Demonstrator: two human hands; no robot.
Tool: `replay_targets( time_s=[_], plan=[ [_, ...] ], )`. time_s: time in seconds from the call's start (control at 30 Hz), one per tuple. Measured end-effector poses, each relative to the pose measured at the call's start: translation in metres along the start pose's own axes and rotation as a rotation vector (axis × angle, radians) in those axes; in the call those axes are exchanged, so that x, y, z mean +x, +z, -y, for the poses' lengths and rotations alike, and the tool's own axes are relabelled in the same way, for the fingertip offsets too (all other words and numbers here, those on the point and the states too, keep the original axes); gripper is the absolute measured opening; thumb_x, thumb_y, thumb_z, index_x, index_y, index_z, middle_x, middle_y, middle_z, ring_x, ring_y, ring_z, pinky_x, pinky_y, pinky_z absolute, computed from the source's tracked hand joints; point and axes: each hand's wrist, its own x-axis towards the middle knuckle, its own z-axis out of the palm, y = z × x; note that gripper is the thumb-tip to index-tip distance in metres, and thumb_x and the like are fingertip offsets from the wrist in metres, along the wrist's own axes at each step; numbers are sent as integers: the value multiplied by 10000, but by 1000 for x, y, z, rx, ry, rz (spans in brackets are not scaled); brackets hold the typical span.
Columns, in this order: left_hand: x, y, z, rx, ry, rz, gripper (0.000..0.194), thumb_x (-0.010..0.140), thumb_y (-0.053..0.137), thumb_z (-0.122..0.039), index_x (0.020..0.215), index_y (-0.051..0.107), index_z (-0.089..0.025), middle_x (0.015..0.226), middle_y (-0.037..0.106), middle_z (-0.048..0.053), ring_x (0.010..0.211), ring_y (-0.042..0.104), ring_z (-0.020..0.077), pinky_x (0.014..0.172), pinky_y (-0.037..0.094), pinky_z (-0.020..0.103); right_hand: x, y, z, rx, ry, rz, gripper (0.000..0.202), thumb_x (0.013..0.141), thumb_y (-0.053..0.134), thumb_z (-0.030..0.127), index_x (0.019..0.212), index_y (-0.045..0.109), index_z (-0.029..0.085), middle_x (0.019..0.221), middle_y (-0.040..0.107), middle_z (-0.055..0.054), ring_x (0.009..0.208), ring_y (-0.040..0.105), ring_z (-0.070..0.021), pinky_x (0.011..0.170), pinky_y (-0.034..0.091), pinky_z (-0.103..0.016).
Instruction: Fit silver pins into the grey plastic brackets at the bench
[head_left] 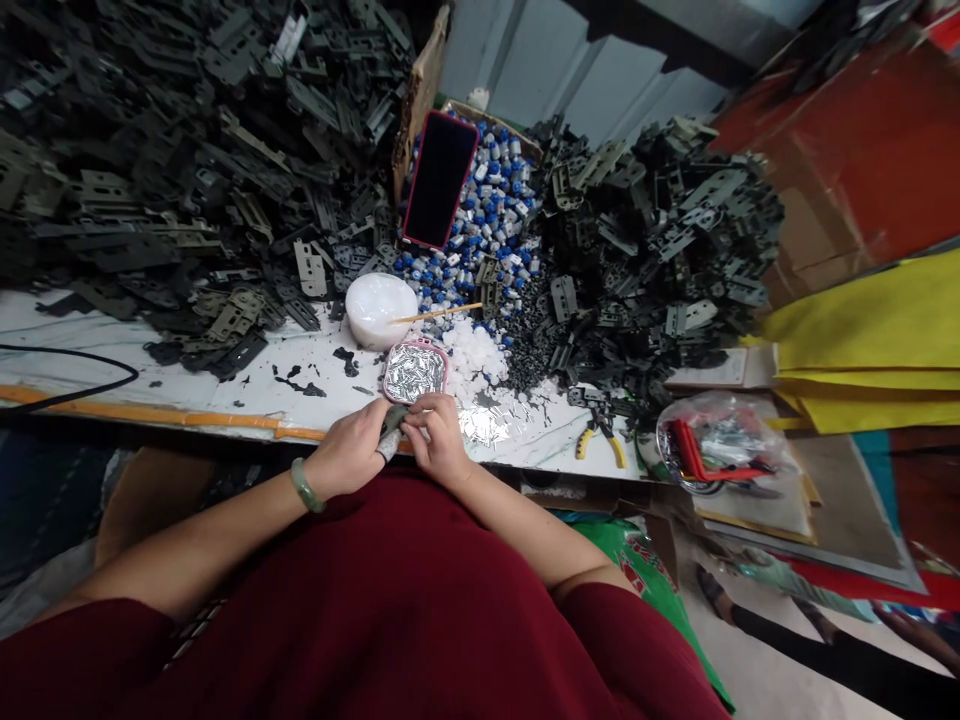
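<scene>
My left hand is closed around a small grey-green metal bracket at the table's front edge. Meeting it from the other side, my right hand has its thumb and fingers pinched at the bracket; whether a tiny part sits in that pinch is hidden. Just beyond my fingers stands a pink-rimmed dish full of short silvery pins. Loose pins lie right of my right hand. Behind the dish is a white tub of pale paste with a wooden stick across its rim.
Dark metal brackets are heaped at the left and right. A phone leans on blue-and-white plastic pieces. White bits, yellow-handled pliers and a bag-lined bowl lie rightward. A person's legs show lower right.
</scene>
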Motion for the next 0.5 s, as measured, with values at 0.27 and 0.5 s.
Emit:
replay_targets(
  time_s=[0.27,0.5],
  plan=[
    [-9,-20,6,-49,329,36,101,834,442,-269,892,474,-194,751,572,36,650,551,205,590,393,313,10,-28,18,547,272,205,420,733,683,549,830,456,210,877,527,-30,792,524,-145,743,463,-319],
    [-10,-26,-3,-15,597,-55,144,839,448,-247,941,503,-162,778,591,65,692,542,206,625,419,331,21,-49,20,417,117,376,560,676,637,689,888,466,200,852,532,-36,773,515,-159,716,445,-312]
  ],
)
